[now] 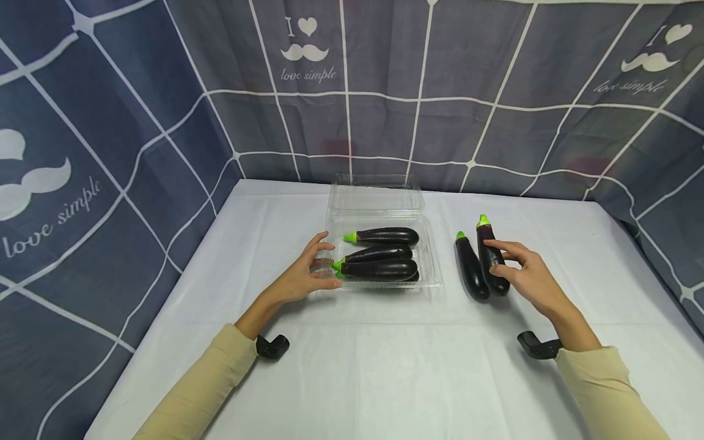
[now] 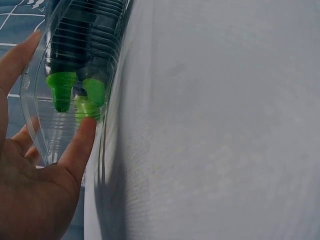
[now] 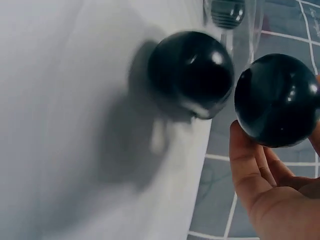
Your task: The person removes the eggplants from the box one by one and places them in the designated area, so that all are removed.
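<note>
My right hand (image 1: pixel 525 272) grips a dark purple eggplant (image 1: pixel 488 250) with a green cap, thumb on one side and fingers on the other. In the right wrist view the held eggplant (image 3: pixel 277 100) shows its round end, raised off the table. Beside it, a second eggplant (image 1: pixel 470 269) lies on the cloth. My left hand (image 1: pixel 302 272) is spread at the left end of a clear plastic box (image 1: pixel 434 269), fingers and thumb touching its wall. Several eggplants (image 1: pixel 379 269) lie in the box, green caps to the left; the lowest is partly hidden.
The box's hinged lid (image 1: pixel 376 197) stands open at the back. White cloth covers the table (image 1: pixel 374 360). Dark grid-patterned curtains (image 1: pixel 385 128) hang behind it and along its sides. A black wrist mount (image 1: pixel 272 347) sits on each forearm.
</note>
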Demonstrator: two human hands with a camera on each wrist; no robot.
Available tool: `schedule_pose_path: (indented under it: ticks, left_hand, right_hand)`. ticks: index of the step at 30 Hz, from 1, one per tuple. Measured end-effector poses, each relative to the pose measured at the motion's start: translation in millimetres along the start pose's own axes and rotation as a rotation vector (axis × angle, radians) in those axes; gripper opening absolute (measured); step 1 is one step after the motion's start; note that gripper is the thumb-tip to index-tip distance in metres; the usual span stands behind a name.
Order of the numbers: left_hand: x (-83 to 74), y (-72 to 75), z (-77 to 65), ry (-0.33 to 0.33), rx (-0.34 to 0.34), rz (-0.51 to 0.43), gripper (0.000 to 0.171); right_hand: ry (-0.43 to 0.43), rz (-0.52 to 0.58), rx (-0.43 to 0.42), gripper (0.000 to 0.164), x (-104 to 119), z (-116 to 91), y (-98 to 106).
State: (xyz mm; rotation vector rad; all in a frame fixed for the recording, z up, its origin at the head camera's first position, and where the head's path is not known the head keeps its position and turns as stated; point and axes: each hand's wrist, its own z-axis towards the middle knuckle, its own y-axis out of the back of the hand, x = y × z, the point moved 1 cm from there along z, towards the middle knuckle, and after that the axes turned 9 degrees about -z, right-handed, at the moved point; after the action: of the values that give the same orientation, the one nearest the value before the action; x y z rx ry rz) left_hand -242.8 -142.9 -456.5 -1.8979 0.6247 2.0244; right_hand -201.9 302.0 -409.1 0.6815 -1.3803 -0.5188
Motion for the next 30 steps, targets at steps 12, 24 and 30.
schedule_pose_path:
  ticks: [12, 24, 30]
  left_hand:
    - [1.3, 0.4, 0.4, -0.021, 0.011, -0.002, 0.076]
    - [1.7, 0.0, 0.8, 0.005, 0.007, -0.009, 0.076]
    - [1.4, 0.1, 1.6, -0.002, 0.011, -0.004, 0.076]
  right_hand:
    - [-0.046, 0.007, 0.059, 0.058, -19, 5, 3]
    - [-0.074, 0.021, 0.114, 0.056, -34, 11, -1]
    - [-0.065, -0.010, 0.125, 0.055, -35, 11, -3]
